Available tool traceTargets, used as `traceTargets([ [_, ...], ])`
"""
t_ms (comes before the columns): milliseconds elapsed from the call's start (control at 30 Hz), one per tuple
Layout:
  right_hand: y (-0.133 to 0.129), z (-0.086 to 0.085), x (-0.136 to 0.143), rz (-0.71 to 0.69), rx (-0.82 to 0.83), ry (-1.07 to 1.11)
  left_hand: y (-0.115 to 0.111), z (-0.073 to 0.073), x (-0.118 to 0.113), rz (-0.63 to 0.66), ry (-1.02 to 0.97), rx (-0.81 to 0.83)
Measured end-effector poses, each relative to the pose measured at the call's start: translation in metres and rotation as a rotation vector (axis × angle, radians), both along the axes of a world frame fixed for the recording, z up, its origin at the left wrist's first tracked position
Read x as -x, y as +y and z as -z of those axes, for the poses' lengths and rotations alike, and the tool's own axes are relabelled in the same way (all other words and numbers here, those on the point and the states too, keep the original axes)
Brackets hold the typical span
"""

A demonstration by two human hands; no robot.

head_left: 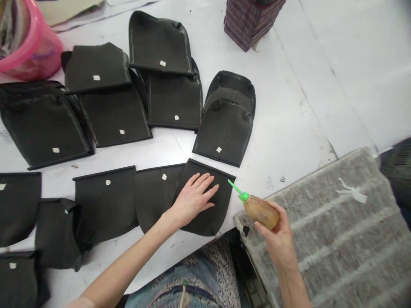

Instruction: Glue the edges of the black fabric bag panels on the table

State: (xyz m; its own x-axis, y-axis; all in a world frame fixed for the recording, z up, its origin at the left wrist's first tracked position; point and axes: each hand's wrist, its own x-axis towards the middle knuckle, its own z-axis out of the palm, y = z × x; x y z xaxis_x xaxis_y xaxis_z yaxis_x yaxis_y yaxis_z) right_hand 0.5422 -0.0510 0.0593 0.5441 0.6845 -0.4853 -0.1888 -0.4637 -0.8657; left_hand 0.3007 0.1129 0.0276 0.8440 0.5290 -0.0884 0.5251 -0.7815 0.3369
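Note:
My left hand (195, 196) lies flat with fingers spread on a black fabric panel (208, 218), rounded at its near end and straight along its far edge. In my right hand (281, 235) is a squeeze bottle (261, 211) of amber-brown liquid. Its thin green nozzle (236, 187) points up and left, just right of the panel and apart from it. A second black panel (150, 201) with a small white tag sits partly under the first. Just beyond them lies a sewn black pouch-like piece (224, 128), also tagged.
Several more black pieces (118, 113) cover the white table (289, 107) to the left. A pink bucket (41, 47) stands at the far left, a stack of dark purple pieces (250, 21) at the back. A grey padded surface (330, 239) with a white scrap (355, 192) is at the right.

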Motion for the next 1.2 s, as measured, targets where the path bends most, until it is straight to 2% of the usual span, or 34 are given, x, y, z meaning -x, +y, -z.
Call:
traceTargets([
  [67,-0.001,0.003,0.002,0.045,0.006,0.065,0.004,0.007,-0.013,0.034,0.032,-0.003],
  [167,0.000,0.009,0.002,0.074,-0.015,0.087,0.007,0.014,-0.022,0.012,0.066,-0.006],
  [267,0.004,0.014,-0.001,0.011,-0.007,-0.132,0.005,0.015,-0.024,-0.018,0.076,-0.011],
  [400,0.010,0.010,-0.004,-0.223,-0.075,-0.523,0.002,0.014,-0.027,-0.048,0.097,-0.018],
  [533,0.014,0.005,-0.002,-0.351,-0.107,-0.686,0.001,0.012,-0.029,-0.049,0.110,-0.021],
  [633,0.014,0.006,0.000,-0.363,-0.106,-0.779,0.002,0.012,-0.029,-0.046,0.108,-0.025],
  [900,0.020,0.006,0.002,-0.397,-0.154,-0.926,0.001,0.014,-0.028,-0.044,0.093,-0.039],
  [1067,0.014,-0.001,0.006,-0.411,-0.120,-0.909,0.001,0.013,-0.028,-0.041,0.090,-0.039],
  [1200,0.011,0.001,0.006,-0.369,-0.080,-0.881,0.001,0.012,-0.028,-0.043,0.089,-0.032],
])
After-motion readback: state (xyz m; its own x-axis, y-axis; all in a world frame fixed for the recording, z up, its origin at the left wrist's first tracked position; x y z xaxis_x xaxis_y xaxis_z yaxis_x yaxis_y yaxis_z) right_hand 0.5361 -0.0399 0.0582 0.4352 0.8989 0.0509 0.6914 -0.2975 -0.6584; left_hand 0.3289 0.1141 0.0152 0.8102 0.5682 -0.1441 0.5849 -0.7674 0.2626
